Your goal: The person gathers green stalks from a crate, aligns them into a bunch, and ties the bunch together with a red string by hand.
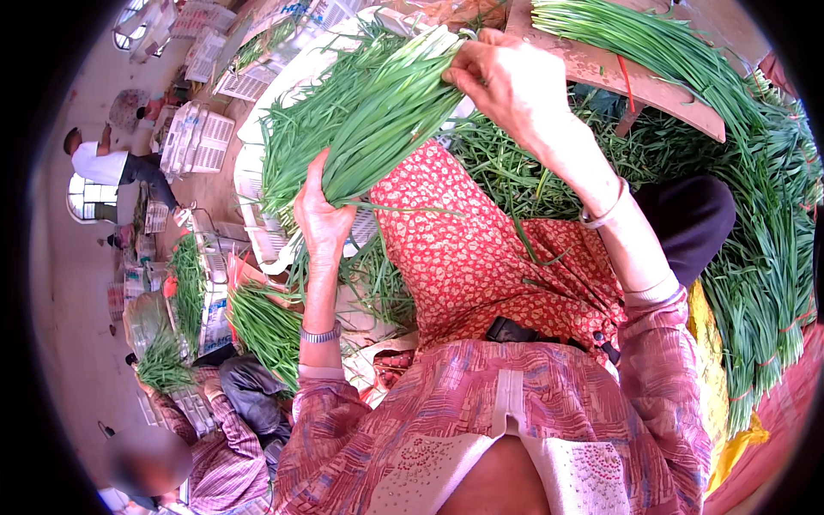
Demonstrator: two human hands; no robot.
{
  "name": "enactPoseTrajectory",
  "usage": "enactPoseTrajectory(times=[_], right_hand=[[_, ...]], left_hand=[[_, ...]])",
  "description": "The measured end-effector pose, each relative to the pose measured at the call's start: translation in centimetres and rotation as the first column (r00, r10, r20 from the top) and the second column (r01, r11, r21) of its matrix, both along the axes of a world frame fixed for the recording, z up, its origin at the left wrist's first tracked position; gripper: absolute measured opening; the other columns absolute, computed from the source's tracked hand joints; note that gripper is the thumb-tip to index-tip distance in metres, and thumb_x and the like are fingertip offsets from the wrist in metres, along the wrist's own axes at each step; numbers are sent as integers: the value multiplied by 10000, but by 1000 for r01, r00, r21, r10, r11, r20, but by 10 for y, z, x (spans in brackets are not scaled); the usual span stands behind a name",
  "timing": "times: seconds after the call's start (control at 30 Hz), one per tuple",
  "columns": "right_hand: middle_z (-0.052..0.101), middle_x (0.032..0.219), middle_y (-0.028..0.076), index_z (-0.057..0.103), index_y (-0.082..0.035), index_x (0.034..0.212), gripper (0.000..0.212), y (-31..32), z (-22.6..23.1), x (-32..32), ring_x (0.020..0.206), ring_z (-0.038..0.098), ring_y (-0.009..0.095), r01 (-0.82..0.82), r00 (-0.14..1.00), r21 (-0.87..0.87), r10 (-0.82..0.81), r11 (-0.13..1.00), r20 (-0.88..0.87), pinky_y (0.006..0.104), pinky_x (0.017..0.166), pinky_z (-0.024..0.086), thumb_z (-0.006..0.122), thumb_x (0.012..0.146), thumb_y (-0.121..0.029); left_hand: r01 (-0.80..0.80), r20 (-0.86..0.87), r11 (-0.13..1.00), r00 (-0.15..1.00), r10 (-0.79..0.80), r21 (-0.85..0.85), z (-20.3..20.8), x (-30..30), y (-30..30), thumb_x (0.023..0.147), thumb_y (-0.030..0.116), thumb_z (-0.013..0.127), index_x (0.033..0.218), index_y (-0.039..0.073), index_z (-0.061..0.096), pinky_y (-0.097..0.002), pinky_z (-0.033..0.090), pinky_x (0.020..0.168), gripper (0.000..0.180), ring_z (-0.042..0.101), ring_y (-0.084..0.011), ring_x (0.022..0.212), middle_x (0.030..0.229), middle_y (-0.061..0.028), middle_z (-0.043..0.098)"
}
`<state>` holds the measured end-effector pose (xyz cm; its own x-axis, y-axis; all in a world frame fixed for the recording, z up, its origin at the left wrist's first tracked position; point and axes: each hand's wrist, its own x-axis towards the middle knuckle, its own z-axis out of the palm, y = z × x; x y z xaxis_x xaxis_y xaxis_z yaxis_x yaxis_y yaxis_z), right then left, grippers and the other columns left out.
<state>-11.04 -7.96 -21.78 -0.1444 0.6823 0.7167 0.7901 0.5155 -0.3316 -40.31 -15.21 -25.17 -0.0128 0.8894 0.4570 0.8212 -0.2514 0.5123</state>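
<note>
Right-hand fingers are pinching stalk ends, left hand clasping chive bunch; apparently sorting, next pull probably needing steadiness.

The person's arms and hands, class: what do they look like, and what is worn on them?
Pink sleeves with bluish patterning end in pale cuffs. The left hand and right hand are gloveless; the left wrist wears a silvery segmented band, the right a pale bangle.
</note>
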Motion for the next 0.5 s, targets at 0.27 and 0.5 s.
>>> enactPoseTrajectory(times=[0.27,0.5], right_hand=[[721,823,126,779,-145,857,357,9,7,-8,814,709,306,27,992,-536,45,843,122,425,717,549,746,781,-492],[680,833,106,647,-96,780,302,24,-29,-26,745,687,328,110,993,-178,-102,978,55,461,661,541,684,814,-394]], left_hand=[[-8,-67,998,998,12,64,5,-1,-6,685,6,733,1302,113,570,-378,540,885,646,690,-312,1038,1139,-155,696],[-22,-89,999,996,26,42,7,-1,-6,666,-17,703,1321,119,560,-396,538,883,683,682,-349,1029,1147,-169,687]])
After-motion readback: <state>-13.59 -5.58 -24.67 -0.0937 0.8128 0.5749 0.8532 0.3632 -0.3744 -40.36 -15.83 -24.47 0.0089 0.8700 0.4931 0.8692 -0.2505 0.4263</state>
